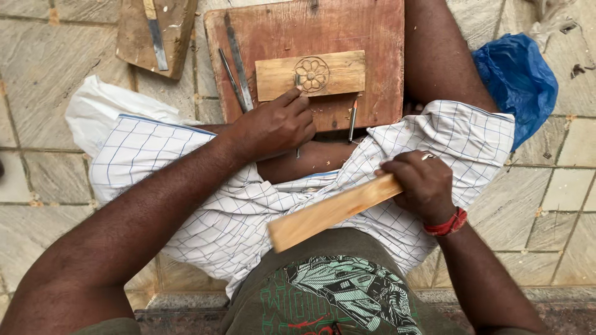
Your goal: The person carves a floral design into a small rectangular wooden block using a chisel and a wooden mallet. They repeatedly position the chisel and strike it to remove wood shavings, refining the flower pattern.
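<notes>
Head view. We sit on a tiled floor (43,180) with a reddish wooden board (372,37) propped ahead of our knees, at 12 o'clock in the frame.

1. A pale wood block (338,74) lies flat on the board. A round flower pattern (311,74) is carved into it, left of its centre.
2. Our left hand (273,127) sits at the block's lower edge, at 6 o'clock from the flower. Its fingers are clenched around a thin chisel (298,80), whose tip stands on the carving just left of the flower's centre. The shaft passes through the fist, and its end shows below the hand.
3. Our right hand (425,186) is at 4 o'clock from the board, over the checked cloth (223,211) across our lap. It grips one end of a flat wooden bat (329,212), which slants down toward 8 o'clock, well apart from the chisel. A red band is on this wrist.
4. Two long metal tools (236,62) lie on the board just left of the block. A short pointed tool (353,118) lies near the board's lower edge, below the block.
5. A second wooden slab (174,37) carrying a flat blade lies at 10 o'clock from the board. A blue bag (518,80) lies at 3 o'clock, a white bag (99,105) at 9 o'clock.
</notes>
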